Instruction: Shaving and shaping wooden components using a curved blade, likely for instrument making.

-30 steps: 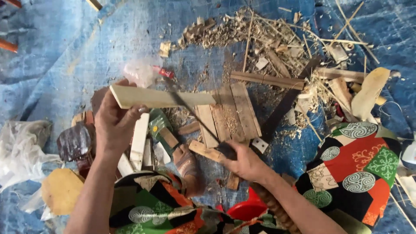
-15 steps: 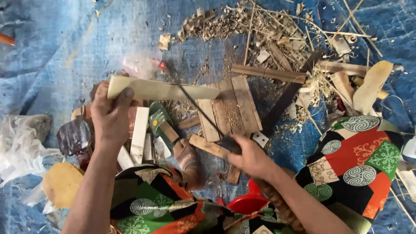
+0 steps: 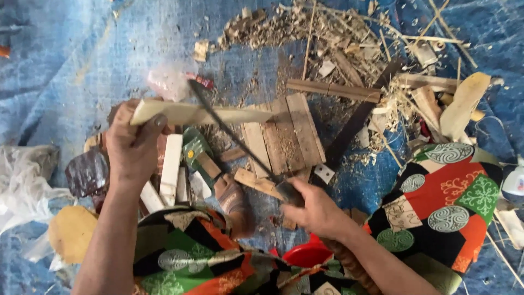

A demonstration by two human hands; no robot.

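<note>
1. The left hand (image 3: pixel 131 145) has its fingers wrapped around one end of a pale wooden slat (image 3: pixel 202 113), held level above the blue tarpaulin (image 3: pixel 65 71).
2. The right hand (image 3: pixel 319 210) is closed on the handle of a long dark blade (image 3: pixel 232 134), whose edge crosses the slat near its middle.
3. Risk: the blade lies close to the left-hand fingers; a glancing stroke could slide along the grain towards them.
4. Risk: the slat is held only at one end, unsupported, so a blow could twist it loose.
5. Loose shavings (image 3: pixel 327 27) and short planks (image 3: pixel 284 136) lie beneath; a dropped slat may scatter them.
</note>
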